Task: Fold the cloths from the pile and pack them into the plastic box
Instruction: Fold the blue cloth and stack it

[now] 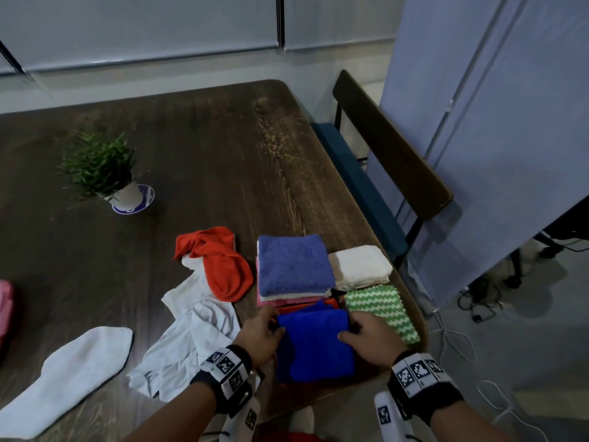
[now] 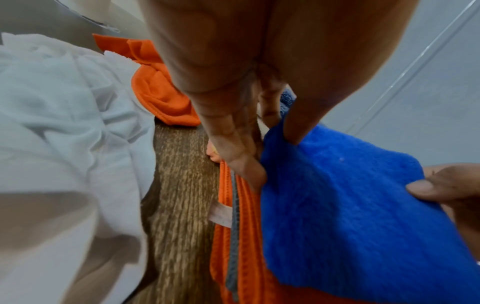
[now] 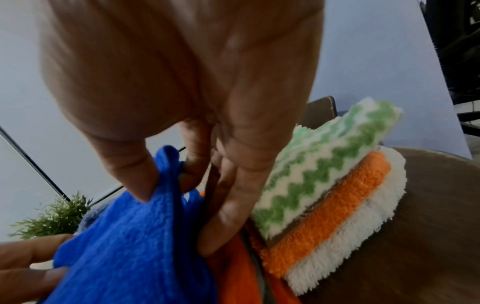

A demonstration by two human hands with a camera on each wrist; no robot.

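- Left hand (image 1: 259, 334), lower centre of head view: bare; black wrist strap (image 1: 223, 382) worn, faced with white square-code tags.
- Right hand (image 1: 371, 338), lower right: bare; matching black band (image 1: 420, 386), three tags shown.
- White tagged camera housings (image 1: 387, 416) seen beneath both wrists.

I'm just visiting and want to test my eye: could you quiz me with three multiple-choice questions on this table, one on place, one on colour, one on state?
1. Where is the small potted green plant?
A. far left of the dark wooden table
B. on the chair
C. on the folded piles

2. What colour is the fleecy cloth in both hands?
A. pink
B. bright blue
C. green

3. How is the crumpled orange cloth?
A. folded
B. unfolded
C. hanging

Answers: 1 A, it stands there on a coaster. 2 B, left hand and right hand pinch its edges. 3 B, it lies rumpled.
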